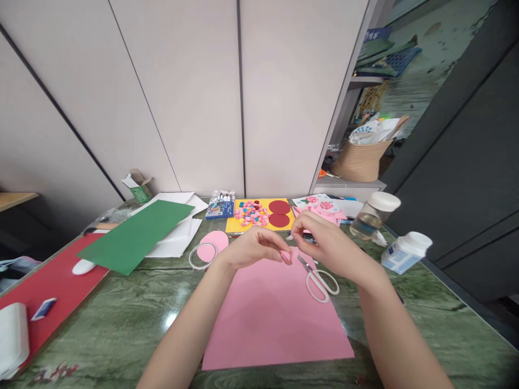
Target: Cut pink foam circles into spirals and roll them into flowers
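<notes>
Above the far edge of a large pink sheet (271,319), my left hand (257,248) pinches a small pink piece (286,256) between thumb and fingertips. Just to its right, my right hand (318,235) is raised with the fingers curled together; anything between its fingertips is too small to make out. White-handled scissors (320,283) lie on the right part of the pink sheet, partly over its edge, below my right hand. Behind my hands, a yellow sheet (263,226) bears colourful small pieces (251,213) and two dark red circles (279,214).
Left of my hands are a roll of tape (193,259), a pink circle (217,239), a green sheet (138,235) and a red sheet (68,281). A capped jar (367,220) and a white bottle (401,256) stand on the right. Cabinet panels (194,97) rise behind.
</notes>
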A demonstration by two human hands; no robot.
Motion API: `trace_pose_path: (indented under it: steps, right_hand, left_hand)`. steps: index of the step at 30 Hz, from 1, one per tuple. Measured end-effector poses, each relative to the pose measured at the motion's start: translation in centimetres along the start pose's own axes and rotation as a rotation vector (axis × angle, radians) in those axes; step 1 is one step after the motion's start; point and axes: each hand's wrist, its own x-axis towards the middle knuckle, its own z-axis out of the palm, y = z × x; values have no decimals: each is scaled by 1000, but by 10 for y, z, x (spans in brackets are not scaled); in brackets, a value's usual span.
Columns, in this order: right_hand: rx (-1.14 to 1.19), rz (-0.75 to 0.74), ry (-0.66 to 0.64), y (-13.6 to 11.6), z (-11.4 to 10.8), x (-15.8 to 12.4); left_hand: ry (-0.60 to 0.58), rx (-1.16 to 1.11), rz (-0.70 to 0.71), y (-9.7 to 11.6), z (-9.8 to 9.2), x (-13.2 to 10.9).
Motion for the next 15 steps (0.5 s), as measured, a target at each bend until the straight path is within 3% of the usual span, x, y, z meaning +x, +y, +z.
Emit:
trace_pose_path:
  steps: [4, 8, 12, 15]
  right_hand:
    - [-93, 127, -164, 32, 1, 1]
    - [-316, 518, -491, 80, 9, 4]
    - [-333, 685, -629, 115, 23, 8]
    - [-354, 720, -632, 129, 31, 6]
  left_hand:
    - [-18, 26, -24, 5, 1, -2]
    - [36, -35, 35, 9, 3, -3]
    - [53, -64, 72, 10, 3, -5]
    - [60, -55, 88, 11, 4, -6]
